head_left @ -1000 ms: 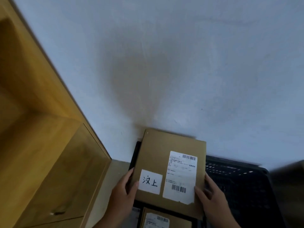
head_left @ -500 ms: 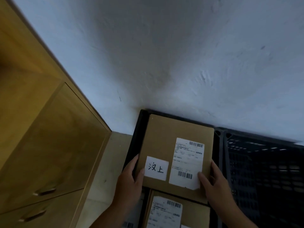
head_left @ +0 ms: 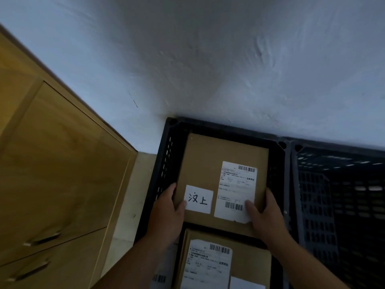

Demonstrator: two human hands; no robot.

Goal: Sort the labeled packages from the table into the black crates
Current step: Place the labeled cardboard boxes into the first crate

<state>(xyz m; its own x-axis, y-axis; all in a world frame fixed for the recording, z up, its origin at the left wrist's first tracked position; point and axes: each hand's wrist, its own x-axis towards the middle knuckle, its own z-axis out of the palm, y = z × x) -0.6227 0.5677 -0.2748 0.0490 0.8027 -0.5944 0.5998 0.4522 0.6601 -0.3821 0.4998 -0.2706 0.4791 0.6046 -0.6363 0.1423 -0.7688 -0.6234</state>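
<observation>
Both hands grasp the box (head_left: 210,163) at its near corners: the left hand (head_left: 166,213) with its thumb beside the handwritten label, the right hand (head_left: 266,215) with its thumb on the shipping label, fingers round the sides. The box is inside the left crate (head_left: 225,127), at its far end, beyond another box (head_left: 250,247). Lower it level, clear of the walls, then slip the fingers out sideways so it lies flat
</observation>
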